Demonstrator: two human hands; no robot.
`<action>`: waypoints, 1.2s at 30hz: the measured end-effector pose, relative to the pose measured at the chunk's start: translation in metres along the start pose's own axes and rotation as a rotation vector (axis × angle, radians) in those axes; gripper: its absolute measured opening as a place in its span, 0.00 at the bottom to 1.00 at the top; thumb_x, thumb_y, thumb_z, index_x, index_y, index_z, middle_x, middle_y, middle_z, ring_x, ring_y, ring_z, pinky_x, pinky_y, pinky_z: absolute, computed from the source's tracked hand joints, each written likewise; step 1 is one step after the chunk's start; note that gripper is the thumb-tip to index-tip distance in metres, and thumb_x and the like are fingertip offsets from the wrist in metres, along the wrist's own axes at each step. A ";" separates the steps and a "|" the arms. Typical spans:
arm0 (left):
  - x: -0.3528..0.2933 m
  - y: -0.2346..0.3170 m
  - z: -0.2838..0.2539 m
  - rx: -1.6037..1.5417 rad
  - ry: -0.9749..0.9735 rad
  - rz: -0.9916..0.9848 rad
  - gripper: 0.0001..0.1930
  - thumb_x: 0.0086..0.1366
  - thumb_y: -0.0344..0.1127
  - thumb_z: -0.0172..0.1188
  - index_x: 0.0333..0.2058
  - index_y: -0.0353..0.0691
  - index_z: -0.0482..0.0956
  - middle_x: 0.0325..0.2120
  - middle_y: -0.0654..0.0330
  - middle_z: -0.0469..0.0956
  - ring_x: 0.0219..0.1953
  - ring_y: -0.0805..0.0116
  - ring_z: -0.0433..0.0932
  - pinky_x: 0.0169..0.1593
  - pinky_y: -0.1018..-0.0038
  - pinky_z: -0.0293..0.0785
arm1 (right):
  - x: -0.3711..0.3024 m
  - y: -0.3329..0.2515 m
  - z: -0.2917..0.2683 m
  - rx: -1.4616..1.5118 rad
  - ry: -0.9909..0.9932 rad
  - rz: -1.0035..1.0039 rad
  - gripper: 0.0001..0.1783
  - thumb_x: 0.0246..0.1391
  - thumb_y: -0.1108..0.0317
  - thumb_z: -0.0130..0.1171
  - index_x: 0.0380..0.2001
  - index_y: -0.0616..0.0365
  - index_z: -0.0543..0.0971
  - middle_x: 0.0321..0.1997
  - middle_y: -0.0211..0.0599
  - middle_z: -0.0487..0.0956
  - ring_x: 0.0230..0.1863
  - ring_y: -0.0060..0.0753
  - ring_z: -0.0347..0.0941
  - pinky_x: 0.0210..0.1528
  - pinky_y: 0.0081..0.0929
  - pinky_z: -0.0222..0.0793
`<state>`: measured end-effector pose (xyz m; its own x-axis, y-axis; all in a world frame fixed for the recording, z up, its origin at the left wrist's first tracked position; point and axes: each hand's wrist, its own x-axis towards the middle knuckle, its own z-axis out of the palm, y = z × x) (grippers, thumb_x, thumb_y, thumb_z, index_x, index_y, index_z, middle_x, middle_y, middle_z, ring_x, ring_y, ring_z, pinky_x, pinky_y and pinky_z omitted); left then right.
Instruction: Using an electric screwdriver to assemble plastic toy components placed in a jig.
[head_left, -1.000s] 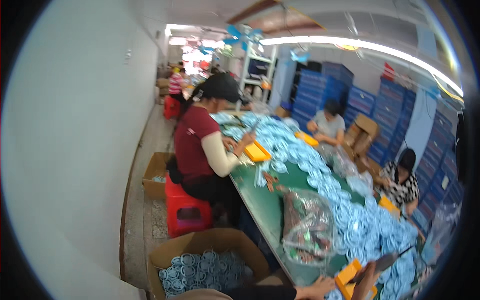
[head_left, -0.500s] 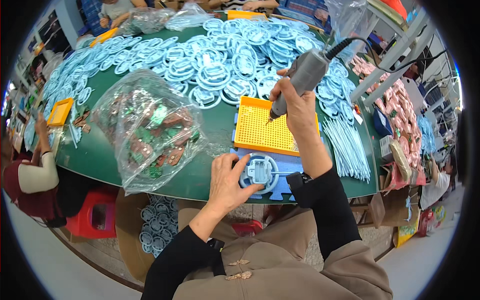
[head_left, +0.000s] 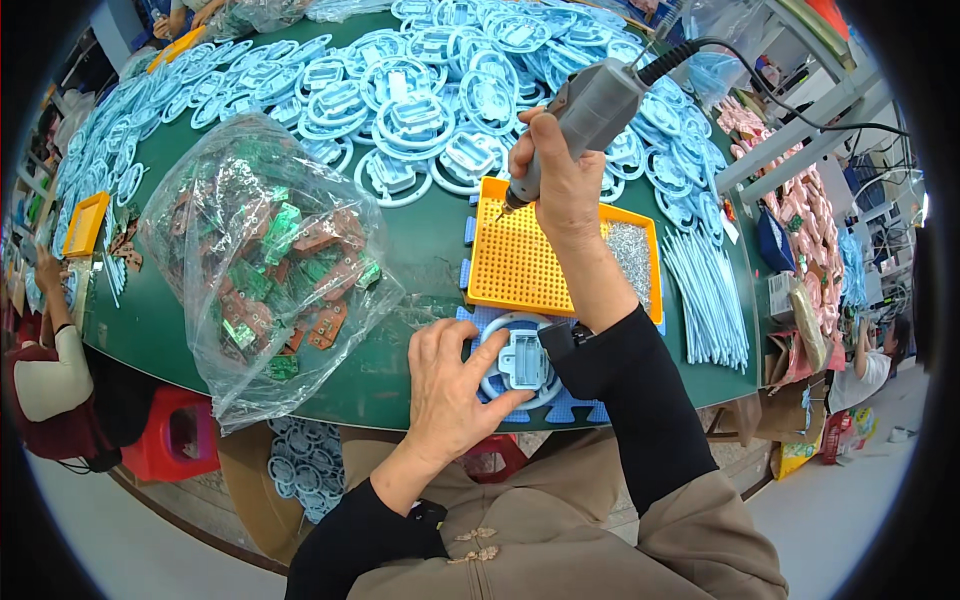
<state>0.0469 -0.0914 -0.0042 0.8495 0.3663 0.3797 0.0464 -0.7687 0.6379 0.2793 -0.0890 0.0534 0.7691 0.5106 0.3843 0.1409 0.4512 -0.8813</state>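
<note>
My right hand [head_left: 568, 195] is wrapped round a grey electric screwdriver [head_left: 592, 118], whose cable runs off to the upper right. The driver's thin bit points down over the left half of a yellow tray [head_left: 515, 262] with a grid of small holes. Small metal screws [head_left: 628, 252] lie in the tray's right compartment. Just in front of it, my left hand [head_left: 447, 385] grips a light blue plastic ring part [head_left: 524, 360] between thumb and fingers. This part has a boxy recessed housing at its centre and rests on a blue foam mat [head_left: 590, 412]. My right wrist hides the part's right side.
A clear bag of green and brown circuit boards [head_left: 285, 270] lies left of my hands. Beyond spreads a large heap of blue ring parts [head_left: 430, 120]. Thin blue rods [head_left: 705, 300] lie at right. Co-workers sit around; a box of rings [head_left: 305, 465] is below the table.
My right hand has moved the screwdriver's bit leftward and farther back over the holed tray. My left hand keeps its grip on the ring part. The whole view has shifted slightly.
</note>
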 end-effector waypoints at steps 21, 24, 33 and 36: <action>0.025 0.005 -0.008 -0.121 0.268 0.245 0.08 0.47 0.24 0.67 0.27 0.37 0.79 0.29 0.60 0.75 0.36 0.58 0.73 0.45 0.64 0.66 | -0.108 -0.109 0.005 0.064 -0.192 -0.029 0.39 0.54 0.28 0.50 0.44 0.58 0.71 0.20 0.26 0.68 0.21 0.22 0.62 0.30 0.24 0.60; 0.016 0.008 -0.005 -0.145 0.276 0.265 0.08 0.47 0.23 0.67 0.27 0.36 0.79 0.27 0.60 0.75 0.36 0.58 0.73 0.44 0.64 0.66 | -0.116 -0.107 0.007 0.062 -0.245 -0.019 0.39 0.53 0.28 0.50 0.43 0.58 0.71 0.20 0.26 0.67 0.20 0.22 0.62 0.25 0.24 0.58; -0.008 0.009 0.012 -0.016 0.053 0.047 0.35 0.41 0.44 0.76 0.48 0.37 0.75 0.47 0.52 0.67 0.56 0.50 0.63 0.59 0.52 0.55 | -0.102 -0.068 -0.009 0.021 -0.135 -0.064 0.32 0.56 0.40 0.58 0.42 0.64 0.73 0.20 0.30 0.71 0.20 0.24 0.66 0.23 0.23 0.61; -0.008 0.006 0.014 -0.022 0.060 0.031 0.34 0.41 0.43 0.76 0.47 0.37 0.75 0.47 0.51 0.68 0.56 0.49 0.63 0.60 0.51 0.54 | -0.099 -0.058 -0.010 0.013 -0.126 -0.048 0.30 0.58 0.43 0.59 0.41 0.64 0.73 0.21 0.31 0.72 0.20 0.24 0.68 0.24 0.23 0.63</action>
<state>0.0481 -0.1064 -0.0127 0.8176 0.3733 0.4385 0.0081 -0.7688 0.6394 0.2015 -0.1728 0.0640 0.6772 0.5756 0.4583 0.1669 0.4865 -0.8576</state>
